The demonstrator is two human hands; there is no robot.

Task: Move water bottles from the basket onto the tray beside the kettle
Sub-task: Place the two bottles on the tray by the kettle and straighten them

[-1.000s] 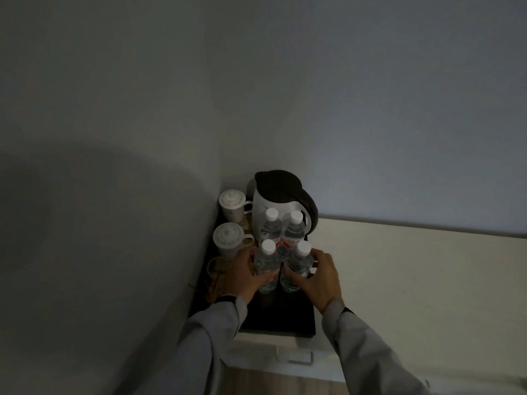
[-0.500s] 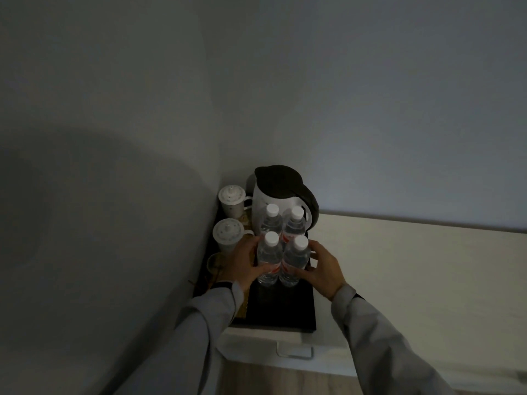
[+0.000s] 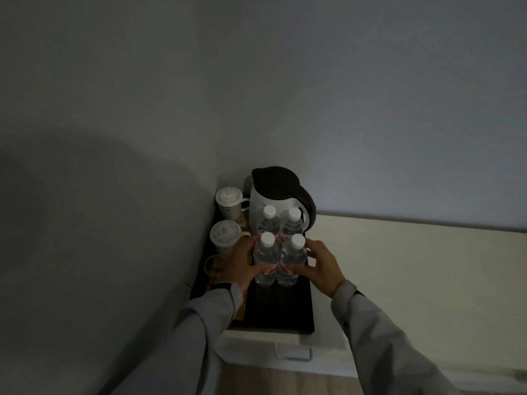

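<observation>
We had a single view, from the head camera, which looked forward and steeply down into a room corner. It faced the far left corner of the bench (image 3: 413, 260), where the tray (image 3: 285, 312) lay against the left wall. The hands (image 3: 242, 266) reached out from the bottom edge, so the camera stood near. The wide lens bent the walls.

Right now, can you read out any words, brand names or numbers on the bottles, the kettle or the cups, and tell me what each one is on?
No text can be read in this dim view.
Front two water bottles: red and white labels, print too blurred to read.
Back two bottles: labels mostly hidden, unreadable.
Kettle: no marking visible.
Two lidded cups: small speckled pattern, no words visible.
</observation>
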